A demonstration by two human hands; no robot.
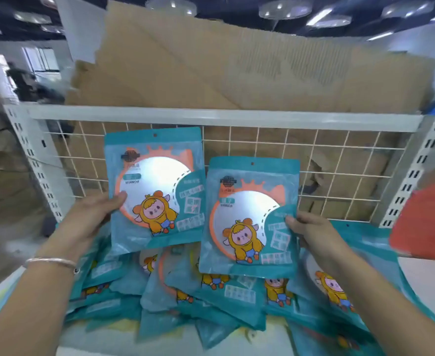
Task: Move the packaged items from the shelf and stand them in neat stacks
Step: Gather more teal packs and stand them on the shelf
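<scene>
My left hand (90,217) grips a teal mirror packet (157,186) by its lower left edge and holds it upright above the shelf. My right hand (314,232) pinches a second teal mirror packet (249,217) at its right edge, lower and to the right of the first. Both packets face me, each showing a round mirror and a cartoon figure in yellow. Below them a loose pile of the same packets (211,299) lies overlapping on the white shelf (424,278).
A white wire grid (339,163) backs the shelf, with perforated white uprights at both sides. Brown cardboard sheets (211,68) stand behind it. A blurred red object (426,222) sits at the right edge.
</scene>
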